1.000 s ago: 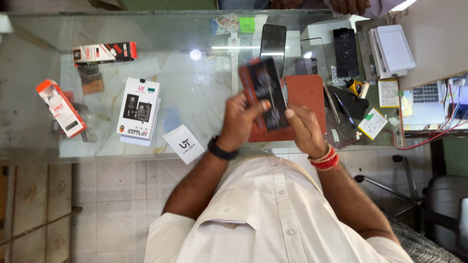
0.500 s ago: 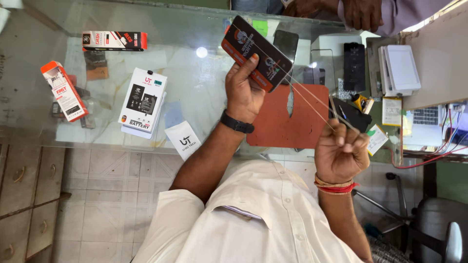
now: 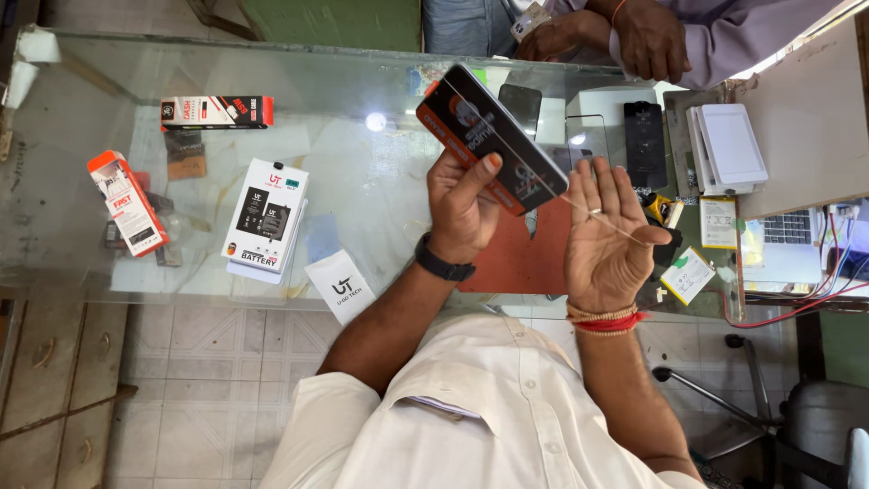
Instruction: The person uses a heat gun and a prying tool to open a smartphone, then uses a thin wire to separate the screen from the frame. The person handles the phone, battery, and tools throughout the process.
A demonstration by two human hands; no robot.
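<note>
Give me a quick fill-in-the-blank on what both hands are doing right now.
The left hand holds a dark flat ___ above the glass counter.
The right hand is open, palm facing ___.
On the left wrist sits a black ___.
The white battery box lies on the ___.

Missing: package; up; wristband; glass counter

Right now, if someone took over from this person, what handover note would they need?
Left hand: shut on the dark flat pack, held tilted above the glass counter.
Right hand: open, palm up beside the pack, gripping nothing. A thin clear strip runs from the pack's edge across its fingers.
Below: red mat on the counter; white box to the left.
Done: strip pulled partly away from the pack, it seems.
Left: the strip still looks attached; whether the pack is open cannot be told.
Another person's hands rest at the counter's far edge.
</note>
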